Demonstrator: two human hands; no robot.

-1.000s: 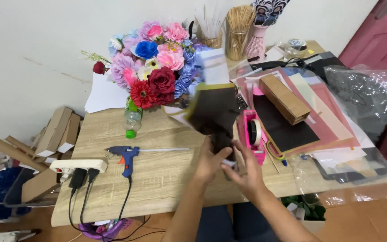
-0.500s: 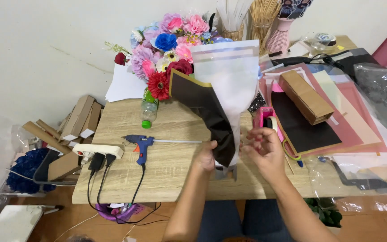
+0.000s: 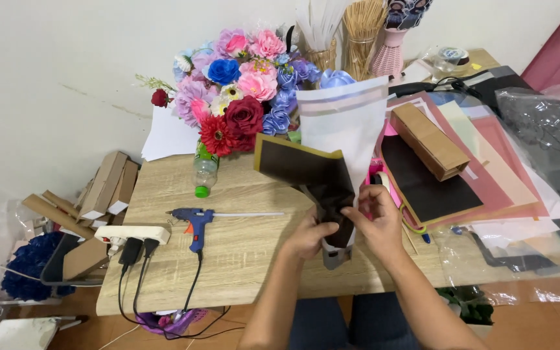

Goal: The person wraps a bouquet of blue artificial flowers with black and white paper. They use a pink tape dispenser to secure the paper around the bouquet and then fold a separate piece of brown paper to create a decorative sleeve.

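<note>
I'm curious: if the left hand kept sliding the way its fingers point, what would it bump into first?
The left hand points right, at the dark wrapping paper it already pinches. Just past that sits the right hand, so probably those, though depth is hard to judge.

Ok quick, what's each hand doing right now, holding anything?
Left hand: closed on the lower end of the black and white paper wrap.
Right hand: pinching the same wrap from the other side.

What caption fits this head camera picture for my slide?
Both hands, left hand and right hand, pinch a black-and-white paper cone above a wooden table beside a blue glue gun.
</note>
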